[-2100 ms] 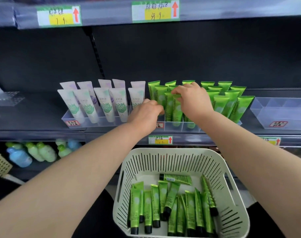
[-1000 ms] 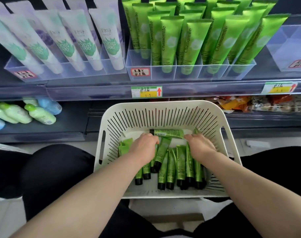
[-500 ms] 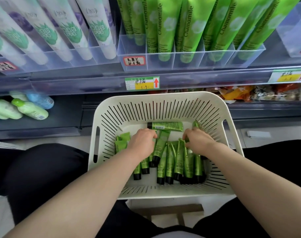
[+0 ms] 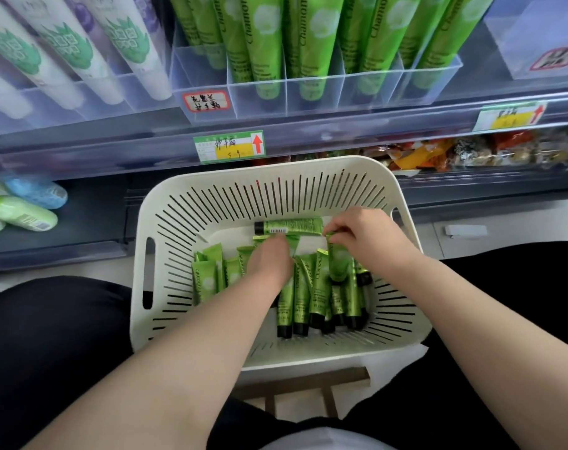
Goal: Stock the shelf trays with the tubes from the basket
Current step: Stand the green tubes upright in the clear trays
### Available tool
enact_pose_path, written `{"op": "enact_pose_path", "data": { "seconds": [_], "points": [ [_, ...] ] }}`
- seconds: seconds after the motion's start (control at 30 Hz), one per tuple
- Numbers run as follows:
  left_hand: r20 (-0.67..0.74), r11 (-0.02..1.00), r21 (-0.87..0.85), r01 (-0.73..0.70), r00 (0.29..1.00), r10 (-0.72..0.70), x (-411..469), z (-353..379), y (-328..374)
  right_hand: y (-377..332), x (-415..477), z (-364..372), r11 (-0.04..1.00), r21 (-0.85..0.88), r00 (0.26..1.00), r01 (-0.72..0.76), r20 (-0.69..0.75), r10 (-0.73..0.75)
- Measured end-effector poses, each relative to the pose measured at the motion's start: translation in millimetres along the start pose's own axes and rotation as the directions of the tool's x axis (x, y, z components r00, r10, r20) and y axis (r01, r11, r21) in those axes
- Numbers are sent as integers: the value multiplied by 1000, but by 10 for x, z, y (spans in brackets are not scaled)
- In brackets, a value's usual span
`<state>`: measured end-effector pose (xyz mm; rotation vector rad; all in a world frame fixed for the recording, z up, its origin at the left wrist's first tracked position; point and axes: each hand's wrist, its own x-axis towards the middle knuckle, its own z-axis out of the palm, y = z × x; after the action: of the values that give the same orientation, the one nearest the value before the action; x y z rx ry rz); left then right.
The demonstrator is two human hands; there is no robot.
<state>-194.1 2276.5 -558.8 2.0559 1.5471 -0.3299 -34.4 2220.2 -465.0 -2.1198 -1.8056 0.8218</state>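
A white slotted basket (image 4: pixel 211 196) sits in front of me with several green tubes (image 4: pixel 300 293) lying in it, black caps toward me. My right hand (image 4: pixel 370 238) pinches the flat end of one green tube (image 4: pixel 338 264) and holds it lifted above the pile. My left hand (image 4: pixel 269 263) is down among the tubes, blurred, its fingers curled over the flat end of another tube. One tube (image 4: pixel 289 226) lies crosswise at the basket's far side. Above, a clear shelf tray (image 4: pixel 311 92) holds upright green tubes.
White tubes (image 4: pixel 81 60) fill the clear tray to the left. An empty clear tray (image 4: pixel 535 37) stands at the upper right. Blue and green bottles (image 4: pixel 26 206) lie on the lower shelf at left, snack packets (image 4: pixel 470 154) at right. A wooden stool (image 4: pixel 308 384) carries the basket.
Both hands came down from the shelf tray into the basket. The right hand has since raised one green tube by its flat end; the left hand shifted right among the tubes.
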Motion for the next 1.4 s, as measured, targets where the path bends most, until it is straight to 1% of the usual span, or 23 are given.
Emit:
{"op": "enact_pose_path", "data": {
  "seconds": [0.07,0.13,0.2,0.3,0.37,0.43,0.47,0.57,0.63,0.67,0.73,0.8,0.87,0.97,1.1,1.2,1.3,1.4],
  "points": [
    [-23,999,51,-7,1000,8,-1,87,2,25,-13,45,998,32,998,49,-41,-48],
    [-5,998,56,10,1000,-9,6,126,-20,43,-13,87,997,56,998,51,-42,-48],
    [48,997,30,72,996,-74,9,100,-21,45,-5,131,997,65,999,43,-28,-41],
    [163,983,70,168,971,-177,13,15,8,4,1,178,998,64,1000,24,19,-25],
    [210,976,81,204,953,-217,20,-17,20,-5,5,195,1000,31,1000,0,30,-1],
    [209,970,75,233,947,-243,14,-8,39,12,2,191,1000,-7,1000,-22,10,22],
    [184,969,52,241,951,-247,16,25,39,28,-4,183,999,-20,1000,-31,-3,31],
    [103,963,-87,255,964,-246,13,102,36,55,-36,165,999,-37,999,-39,-14,38],
    [122,964,-110,243,966,-230,11,97,33,54,-48,167,999,-48,1000,-23,-13,22],
    [124,967,-113,230,968,-216,5,81,18,47,-50,168,998,-54,1000,-19,-20,18],
    [93,964,-180,197,979,-183,-11,16,-14,20,-48,160,998,-66,999,-21,-47,18],
    [14,959,-254,126,992,-127,-52,-73,-60,-19,-43,144,997,-74,996,-20,-85,14],
    [-84,947,-321,21,995,-51,-123,-171,-122,-75,-46,129,997,-72,993,-3,-122,-6],
    [-180,921,-369,-127,982,63,-267,-349,-191,-186,-64,99,995,-84,984,50,-168,-63],
    [-263,889,-396,-230,956,130,-470,-659,-178,-372,-96,30,986,-117,957,120,-250,-146],
    [-389,881,-367,-299,910,146,-644,-950,-136,-529,-107,-102,981,-119,929,151,-321,-182],
    [-530,859,-356,-368,837,139,-802,-1328,-91,-705,-94,-332,973,-158,900,171,-377,-220],
    [-628,821,-359,-445,766,141,-909,-1747,-64,-901,-80,-600,965,-178,862,195,-438,-255]
  ]
}}
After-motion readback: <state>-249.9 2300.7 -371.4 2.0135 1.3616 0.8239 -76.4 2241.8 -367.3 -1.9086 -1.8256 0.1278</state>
